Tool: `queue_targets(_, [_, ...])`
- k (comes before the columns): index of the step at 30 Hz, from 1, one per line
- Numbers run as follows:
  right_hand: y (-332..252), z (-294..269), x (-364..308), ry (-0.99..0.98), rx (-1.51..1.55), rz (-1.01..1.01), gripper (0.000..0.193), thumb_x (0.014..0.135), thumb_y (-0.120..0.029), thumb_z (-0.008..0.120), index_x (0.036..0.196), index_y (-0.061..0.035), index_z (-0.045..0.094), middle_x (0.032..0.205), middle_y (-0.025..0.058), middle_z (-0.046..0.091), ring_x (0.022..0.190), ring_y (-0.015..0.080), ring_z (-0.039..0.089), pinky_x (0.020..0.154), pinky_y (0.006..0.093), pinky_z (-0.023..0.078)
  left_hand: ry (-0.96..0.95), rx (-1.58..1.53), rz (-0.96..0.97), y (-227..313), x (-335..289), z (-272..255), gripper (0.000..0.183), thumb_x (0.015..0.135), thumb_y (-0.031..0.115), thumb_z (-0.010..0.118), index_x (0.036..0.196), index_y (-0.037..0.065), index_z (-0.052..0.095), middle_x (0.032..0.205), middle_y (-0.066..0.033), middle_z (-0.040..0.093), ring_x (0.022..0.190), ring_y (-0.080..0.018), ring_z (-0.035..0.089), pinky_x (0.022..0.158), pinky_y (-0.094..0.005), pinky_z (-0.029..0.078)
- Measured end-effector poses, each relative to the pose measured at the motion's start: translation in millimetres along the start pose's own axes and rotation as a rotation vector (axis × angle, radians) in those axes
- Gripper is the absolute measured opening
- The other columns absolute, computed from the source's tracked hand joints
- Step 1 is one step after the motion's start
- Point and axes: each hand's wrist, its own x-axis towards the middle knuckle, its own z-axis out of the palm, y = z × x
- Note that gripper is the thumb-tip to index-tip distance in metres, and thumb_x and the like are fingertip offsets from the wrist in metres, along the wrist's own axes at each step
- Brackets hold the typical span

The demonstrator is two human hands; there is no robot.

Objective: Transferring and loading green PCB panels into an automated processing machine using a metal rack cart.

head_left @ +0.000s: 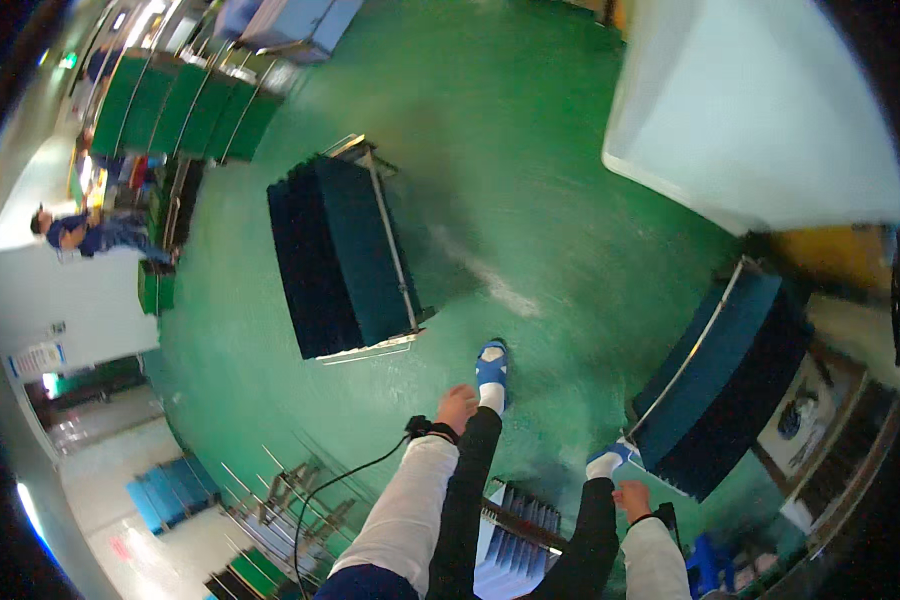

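Note:
My left hand (457, 408) hangs above the green floor beside my blue-sandalled foot (491, 370), its fingers curled in and nothing visible in them. A wristband with a black cable sits on that wrist. Lower right, my right hand (632, 497) is also curled, with nothing seen in it. It is nearest to a rack of dark blue-green sheets (715, 375), just below that rack's near corner, and I see no contact. A second such rack (345, 255), with a metal rail along its side, stands ahead and left of my left hand.
A large white surface (760, 120) fills the upper right. Between my legs is a stack of pale ribbed trays (515, 545). Metal rod racks (290, 510) and blue trays (170, 493) stand lower left. Green racks (180, 110) and another person (100, 232) are farther left.

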Motion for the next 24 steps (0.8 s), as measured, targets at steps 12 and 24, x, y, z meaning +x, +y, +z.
queue_targets(12, [-271, 69, -33, -0.025, -0.141, 0.083, 0.023, 0.086, -0.025, 0.058, 0.086, -0.0027, 0.063, 0.073, 0.0081, 0.065, 0.057, 0.0141, 0.060, 0.052, 0.0269, 0.049, 0.511, -0.802, -0.178, -68, 25, -100, 0.057, 0.095, 0.026, 0.050, 0.143, 0.008, 0.024, 0.143, -0.0150, 0.031, 0.122, -0.0344, 0.042, 0.098, -0.0449, 0.040])
queue_targets(24, [-293, 92, -37, 0.001, -0.307, 0.123, 0.020, 0.086, -0.020, 0.059, 0.085, -0.0007, 0.063, 0.075, 0.0105, 0.067, 0.057, 0.0145, 0.061, 0.050, 0.0275, 0.049, 0.846, -1.740, -0.216, -65, 85, -88, 0.022, 0.095, 0.031, 0.048, 0.104, 0.011, 0.052, 0.090, -0.0081, 0.056, 0.087, -0.0265, 0.055, 0.081, -0.0416, 0.043])
